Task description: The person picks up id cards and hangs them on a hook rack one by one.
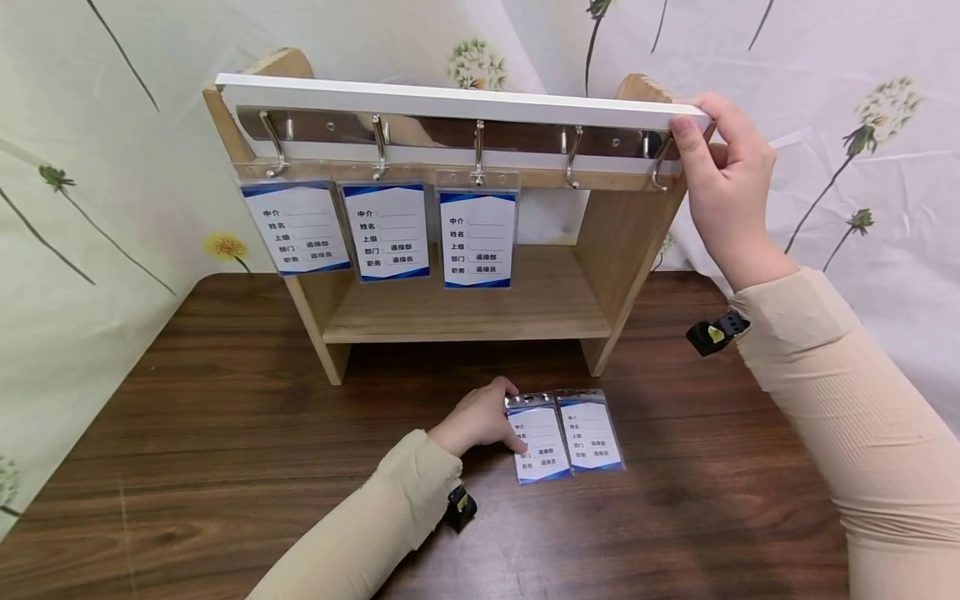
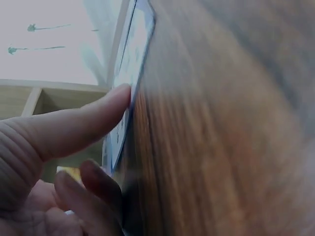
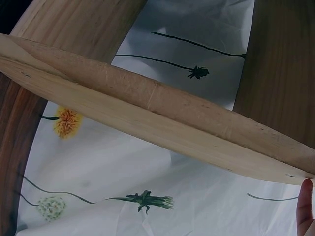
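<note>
Two badge holders lie side by side on the dark wood table. My left hand is at the left one; its thumb touches the face near the left edge, and its fingers are by the top left corner. In the left wrist view, the thumb is straight against the badge holder, which lies along the table. The right badge holder lies alongside. My right hand grips the right end of the rack's white board, thumb on the front. In the right wrist view only a finger shows.
The wooden rack carries a metal hook strip. Three badge holders hang on its left hooks, among them one in the middle; the two right hooks carry none. Behind stands a flower-print cloth. The table extends left and right.
</note>
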Available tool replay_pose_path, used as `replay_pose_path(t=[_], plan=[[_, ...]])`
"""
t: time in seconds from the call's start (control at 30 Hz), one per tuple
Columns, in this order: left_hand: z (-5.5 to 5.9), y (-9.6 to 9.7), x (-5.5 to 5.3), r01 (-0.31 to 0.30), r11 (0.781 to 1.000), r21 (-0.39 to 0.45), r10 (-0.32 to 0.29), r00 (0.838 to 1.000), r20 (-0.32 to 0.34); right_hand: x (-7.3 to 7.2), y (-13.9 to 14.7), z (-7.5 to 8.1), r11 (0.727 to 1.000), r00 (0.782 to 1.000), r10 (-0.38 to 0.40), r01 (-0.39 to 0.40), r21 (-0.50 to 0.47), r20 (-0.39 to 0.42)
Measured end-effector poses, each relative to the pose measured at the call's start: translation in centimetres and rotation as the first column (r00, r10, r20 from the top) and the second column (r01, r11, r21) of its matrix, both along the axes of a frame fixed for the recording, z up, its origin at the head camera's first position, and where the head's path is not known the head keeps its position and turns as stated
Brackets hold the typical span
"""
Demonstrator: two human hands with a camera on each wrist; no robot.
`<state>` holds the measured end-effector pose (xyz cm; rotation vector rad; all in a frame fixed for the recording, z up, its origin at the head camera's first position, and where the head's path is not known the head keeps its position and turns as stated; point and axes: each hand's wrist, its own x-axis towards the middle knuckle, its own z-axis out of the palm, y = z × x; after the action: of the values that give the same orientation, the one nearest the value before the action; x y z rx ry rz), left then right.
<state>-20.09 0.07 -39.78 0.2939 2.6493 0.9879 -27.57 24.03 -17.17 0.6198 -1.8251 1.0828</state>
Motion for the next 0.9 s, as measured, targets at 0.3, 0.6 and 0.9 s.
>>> replay_pose_path(t=[0.3,0.6,0.9], plan=[[-0.1,0.1,0.4,-0.021,0.993,0.117,0.025,0.999,-0.028,-0.2,0.1,-0.1,1.000,1.000,0.006,-0.006,-0.005,-0.005],[0.5,-0.5,-0.6,-0.098,0.853,0.513,0.019,0.988,0.156,0.0,-0.3,0.2,0.999,0.998,-0.003,0.006,-0.049,0.062],[2.4,-0.7,-0.5,-0.047,0.833,0.551,-0.029,0.991,0.128,0.0,-0.3,0.2,0.998,0.994,-0.003,0.011,-0.069,0.109]])
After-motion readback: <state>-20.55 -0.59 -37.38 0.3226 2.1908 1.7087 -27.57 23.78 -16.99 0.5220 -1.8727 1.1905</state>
